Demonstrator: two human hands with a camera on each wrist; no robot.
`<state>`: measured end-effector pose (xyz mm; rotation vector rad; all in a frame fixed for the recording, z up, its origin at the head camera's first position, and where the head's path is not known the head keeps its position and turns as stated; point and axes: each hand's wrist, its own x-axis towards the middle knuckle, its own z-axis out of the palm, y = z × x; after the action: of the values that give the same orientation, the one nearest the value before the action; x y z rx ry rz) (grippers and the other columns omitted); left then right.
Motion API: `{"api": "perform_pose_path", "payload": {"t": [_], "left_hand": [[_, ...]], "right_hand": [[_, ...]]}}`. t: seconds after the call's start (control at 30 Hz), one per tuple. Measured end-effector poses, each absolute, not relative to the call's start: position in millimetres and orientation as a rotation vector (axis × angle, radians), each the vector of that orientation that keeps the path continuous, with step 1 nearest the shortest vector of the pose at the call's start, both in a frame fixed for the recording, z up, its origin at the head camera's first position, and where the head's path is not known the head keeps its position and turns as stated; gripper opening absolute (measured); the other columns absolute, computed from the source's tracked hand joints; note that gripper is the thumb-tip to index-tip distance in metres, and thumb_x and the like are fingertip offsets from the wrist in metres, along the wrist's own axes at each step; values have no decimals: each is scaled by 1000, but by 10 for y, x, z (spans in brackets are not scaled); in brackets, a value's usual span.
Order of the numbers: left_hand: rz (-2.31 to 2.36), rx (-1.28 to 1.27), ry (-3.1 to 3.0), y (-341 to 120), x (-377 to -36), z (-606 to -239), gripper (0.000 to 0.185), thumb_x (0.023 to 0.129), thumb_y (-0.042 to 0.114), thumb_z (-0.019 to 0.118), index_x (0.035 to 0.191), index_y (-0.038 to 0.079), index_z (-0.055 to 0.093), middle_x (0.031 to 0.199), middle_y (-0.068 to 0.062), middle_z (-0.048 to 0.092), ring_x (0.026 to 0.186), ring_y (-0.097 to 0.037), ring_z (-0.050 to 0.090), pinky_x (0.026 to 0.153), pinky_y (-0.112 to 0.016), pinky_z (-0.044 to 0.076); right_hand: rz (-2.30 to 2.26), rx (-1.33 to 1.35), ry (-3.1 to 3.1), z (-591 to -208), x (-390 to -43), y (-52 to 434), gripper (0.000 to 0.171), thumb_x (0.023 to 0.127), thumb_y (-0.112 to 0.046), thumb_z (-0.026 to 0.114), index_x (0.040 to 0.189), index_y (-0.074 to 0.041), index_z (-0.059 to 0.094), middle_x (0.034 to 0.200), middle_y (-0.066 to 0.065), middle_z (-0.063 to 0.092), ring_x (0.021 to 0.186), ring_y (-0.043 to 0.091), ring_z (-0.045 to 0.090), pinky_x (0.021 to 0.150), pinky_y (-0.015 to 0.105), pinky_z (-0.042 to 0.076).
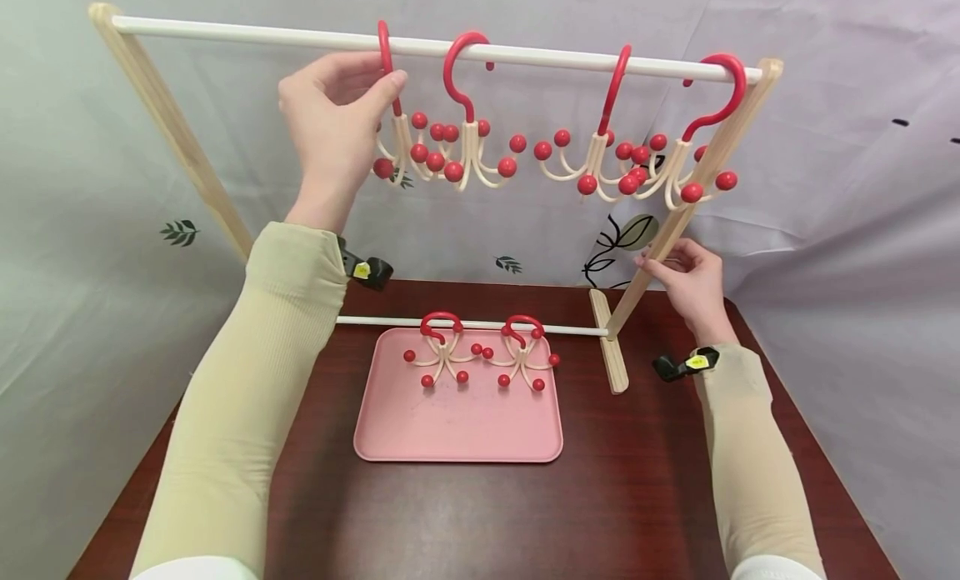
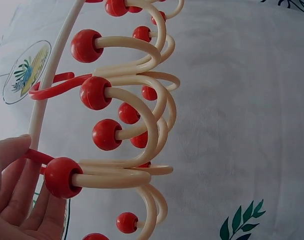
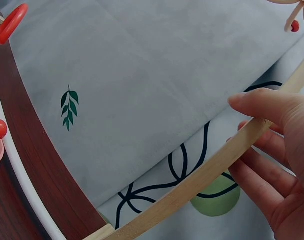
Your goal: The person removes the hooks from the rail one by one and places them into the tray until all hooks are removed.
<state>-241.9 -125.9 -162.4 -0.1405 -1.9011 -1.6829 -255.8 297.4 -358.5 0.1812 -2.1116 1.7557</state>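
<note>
Near edge: dark red tabletop (image 1: 637,497), pink tray (image 1: 457,422) lying flat on it. Two multi-arm hooks (image 1: 480,355) rest at the tray's far edge, close to the rack's lower white rod (image 1: 390,321).

Mid: right hand (image 1: 690,284) grips the rack's right slanted wooden leg (image 1: 675,222), thumb over the front and fingers curled behind, bracing it.

Far: top white rail (image 1: 300,38) carries four hooks. Left hand (image 1: 333,122) pinches the red stem of the leftmost hook (image 1: 397,138), thumb against fingers, its crook over the rail; second hook (image 1: 468,138) hangs just beside, arms nearly tangling.

Handling, as judged: the hook looks like light, stiff plastic, smooth, with springy cream arms tipped in red balls. Best held by the red stem, not the arms, which would snag neighbours.
</note>
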Motion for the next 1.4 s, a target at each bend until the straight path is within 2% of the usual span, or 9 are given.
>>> {"api": "perform_pose_path", "payload": {"t": [0.1, 0.33, 0.43, 0.63, 0.9, 1.03, 1.17, 1.27, 1.4], "left_hand": [[-1696, -155, -1859, -1251, -2389, -1604, 26, 87, 18, 83, 112, 11, 79, 107, -2, 75, 103, -14, 68, 86, -24, 53], [-1680, -173, -1821, -1270, -2399, -1599, 24, 87, 18, 83, 110, 11, 79, 105, -2, 75, 103, -15, 68, 91, -24, 51], [-1685, -171, -1796, -1300, -2425, -1596, 23, 86, 18, 84, 108, 12, 80, 105, -2, 75, 102, -16, 68, 91, -24, 51], [-1668, -158, -1762, -1365, -2421, -1587, 22, 87, 19, 84, 108, 14, 80, 108, -3, 74, 102, -17, 68, 92, -24, 51], [-1688, -167, -1676, -1439, -2277, -1540, 18, 87, 15, 84, 104, 11, 80, 104, -6, 74, 92, -20, 68, 77, -25, 53], [-1712, -170, -1621, -1507, -2203, -1542, 16, 87, 13, 83, 102, 10, 80, 104, -7, 74, 87, -21, 67, 78, -26, 52], [-1665, -128, -1623, -1587, -2128, -1563, 17, 87, 16, 83, 103, 13, 81, 106, -6, 74, 93, -20, 68, 84, -25, 51], [-1631, -89, -1629, -1642, -2087, -1589, 18, 88, 18, 83, 105, 14, 81, 107, -5, 74, 99, -20, 68, 89, -24, 49], [-1699, -120, -1545, -1703, -2061, -1649, 18, 85, 14, 85, 102, 10, 81, 105, -10, 74, 95, -24, 69, 86, -26, 52]], "right_hand": [[1735, 175, -2120, -3596, -2567, 2980, 20, 87, -2, 81, 105, -4, 72, 96, 5, 77, 86, 10, 74, 82, 19, 56], [1743, 165, -2115, -3593, -2567, 2973, 34, 86, -2, 81, 113, 12, 65, 94, 3, 77, 86, 10, 73, 81, 18, 56], [1739, 162, -2127, -3593, -2566, 2972, 38, 87, -3, 81, 115, 14, 63, 94, 2, 76, 86, 10, 73, 81, 18, 55], [1718, 147, -2149, -3584, -2555, 2970, 39, 87, -5, 81, 116, 14, 63, 94, 1, 76, 86, 9, 73, 81, 18, 55], [1719, 143, -2153, -3556, -2540, 2959, 36, 87, -3, 81, 114, 14, 63, 95, 4, 77, 85, 8, 72, 80, 17, 55], [1729, 133, -2147, -3571, -2556, 2970, 29, 87, -2, 81, 111, 7, 68, 96, 3, 77, 86, 8, 73, 81, 17, 55], [1772, 170, -2123, -3489, -2485, 2917, 20, 87, 2, 78, 106, 2, 71, 94, 5, 77, 85, 10, 73, 80, 18, 56], [1794, 198, -2111, -3440, -2439, 2884, 19, 87, 5, 77, 105, 5, 69, 93, 6, 77, 84, 11, 74, 80, 18, 56], [1787, 181, -2111, -3493, -2479, 2913, 24, 87, 3, 78, 108, 8, 68, 93, 4, 77, 85, 11, 74, 81, 18, 56]]}}
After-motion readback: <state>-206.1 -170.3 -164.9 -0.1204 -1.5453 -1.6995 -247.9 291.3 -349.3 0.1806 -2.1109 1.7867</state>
